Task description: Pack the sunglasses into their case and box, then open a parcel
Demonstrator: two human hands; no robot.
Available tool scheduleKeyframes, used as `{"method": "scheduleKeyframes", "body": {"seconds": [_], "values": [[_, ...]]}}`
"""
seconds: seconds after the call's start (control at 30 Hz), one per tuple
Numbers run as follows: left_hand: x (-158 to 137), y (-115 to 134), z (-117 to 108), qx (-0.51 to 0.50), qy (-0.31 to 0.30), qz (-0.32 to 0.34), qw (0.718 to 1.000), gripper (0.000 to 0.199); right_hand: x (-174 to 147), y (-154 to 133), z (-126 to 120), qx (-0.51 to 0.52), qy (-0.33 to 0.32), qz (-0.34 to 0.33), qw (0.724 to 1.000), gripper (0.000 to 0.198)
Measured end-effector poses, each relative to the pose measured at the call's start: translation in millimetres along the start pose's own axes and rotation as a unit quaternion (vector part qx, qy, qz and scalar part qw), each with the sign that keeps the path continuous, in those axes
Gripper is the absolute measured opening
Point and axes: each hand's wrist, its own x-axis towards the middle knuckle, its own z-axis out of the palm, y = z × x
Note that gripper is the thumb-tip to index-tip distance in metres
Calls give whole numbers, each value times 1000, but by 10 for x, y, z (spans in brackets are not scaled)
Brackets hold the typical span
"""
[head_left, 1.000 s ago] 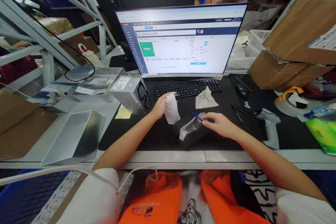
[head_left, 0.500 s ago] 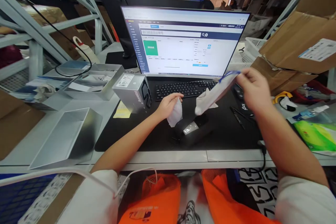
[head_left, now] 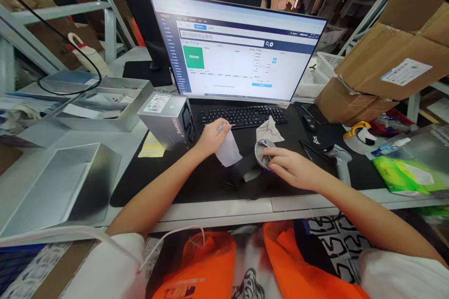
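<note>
My left hand (head_left: 209,137) holds a white cloth (head_left: 228,150) just in front of the black keyboard (head_left: 243,116). My right hand (head_left: 289,168) pinches the open mouth of a grey pouch with a blue cord (head_left: 263,154) and holds it against a black glasses-like object (head_left: 245,174) lying on the black desk mat (head_left: 147,174). A beige cloth (head_left: 268,130) lies crumpled beside the keyboard, just behind the pouch.
A monitor (head_left: 238,51) stands behind the keyboard. A silver box (head_left: 164,119) and open silver trays (head_left: 56,187) sit at the left. A barcode scanner (head_left: 336,156), pens (head_left: 308,149), mouse (head_left: 308,122), cardboard boxes (head_left: 382,56) and a green packet (head_left: 403,173) are at the right.
My right hand lifted the grey pouch up to the right, then brought it back down onto the black object. The left hand stayed by the keyboard with the white cloth.
</note>
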Motion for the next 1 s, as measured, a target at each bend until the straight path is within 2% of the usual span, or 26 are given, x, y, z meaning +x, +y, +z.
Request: {"method": "scheduleKeyframes", "body": {"seconds": [0.1, 0.17, 0.2, 0.23, 0.3, 0.37, 0.4, 0.53, 0.6, 0.7, 0.83, 0.93, 1.0], "values": [[16, 126, -138, -18, 97, -11, 995, 42, -22, 65, 267, 10, 139, 4, 990, 21], [22, 246, -218, -42, 158, -4, 987, 45, 13, 98, 345, -8, 239, 54, 969, 15], [27, 311, -241, -58, 180, 4, 982, 46, 40, 109, 352, -22, 261, 96, 960, 16], [36, 377, -248, -76, 196, 13, 978, 47, 70, 119, 338, -37, 251, 146, 956, 19], [67, 504, -215, -112, 213, 25, 970, 47, 128, 136, 265, -55, 158, 239, 956, 15], [117, 623, -130, -149, 216, 18, 965, 48, 176, 158, 160, -43, 69, 286, 955, 16], [148, 677, -79, -169, 214, 8, 962, 49, 194, 170, 103, -26, 58, 294, 954, 21], [278, 878, 81, -230, 179, -15, 956, 51, 247, 202, -148, 86, 159, 297, 938, 25], [325, 982, 101, -210, 158, 19, 965, 52, 270, 194, -289, 145, 197, 295, 924, 28], [361, 1152, 93, -130, 157, 97, 974, 52, 313, 145, -476, 194, 218, 277, 915, 30], [404, 1357, 129, -63, 216, 166, 960, 48, 403, 50, -575, 169, 220, 246, 929, 29], [457, 1450, 206, -61, 262, 180, 946, 44, 488, -1, -556, 112, 251, 221, 936, 27], [476, 1484, 268, -65, 268, 182, 944, 43, 537, -16, -535, 88, 280, 213, 932, 26]]}}
